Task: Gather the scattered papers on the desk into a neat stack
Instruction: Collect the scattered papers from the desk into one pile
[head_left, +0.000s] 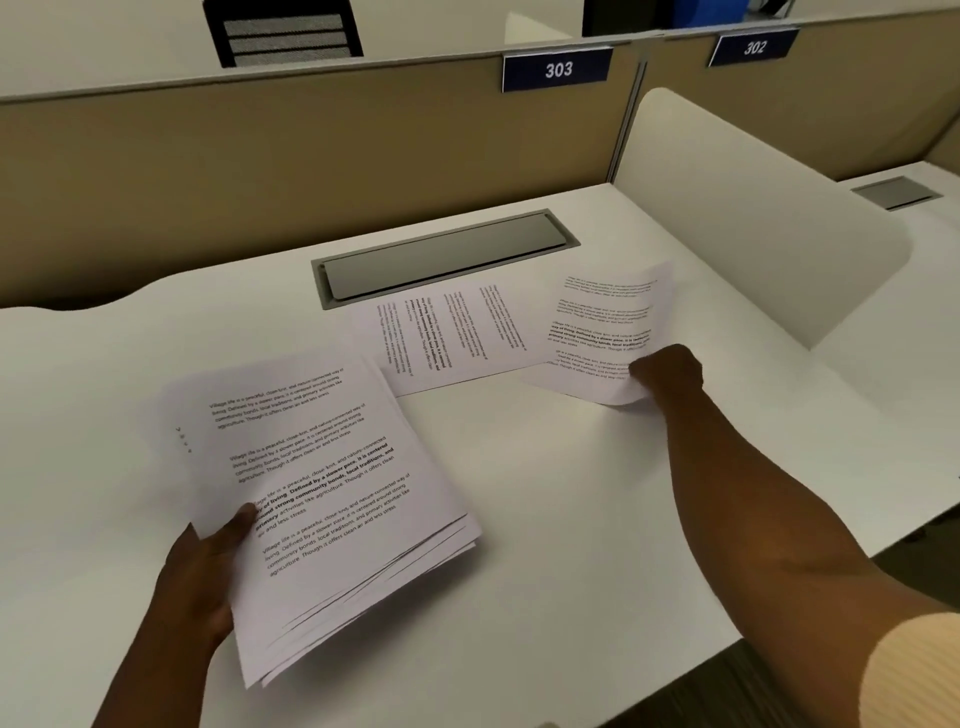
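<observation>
Left hand (205, 566) is gripping the gathered stack (332, 499), thumb on top, edges fanned, low over the desk (545, 493). Right hand (667, 371) is pinching a loose sheet (608, 327) at far right. One sheet (447, 332) is lying flat by the cable hatch (441, 257). Judged mostly gathered; squaring left.

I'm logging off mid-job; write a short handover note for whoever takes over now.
Left hand holds the fanned stack of white printed sheets at its near-left corner.
Right hand pinches one white printed sheet, partly lifted off the white desk.
Done: most papers gathered.
Left: add that sheet, collect the sideways printed sheet lying flat by the grey cable hatch, then square the edges.
</observation>
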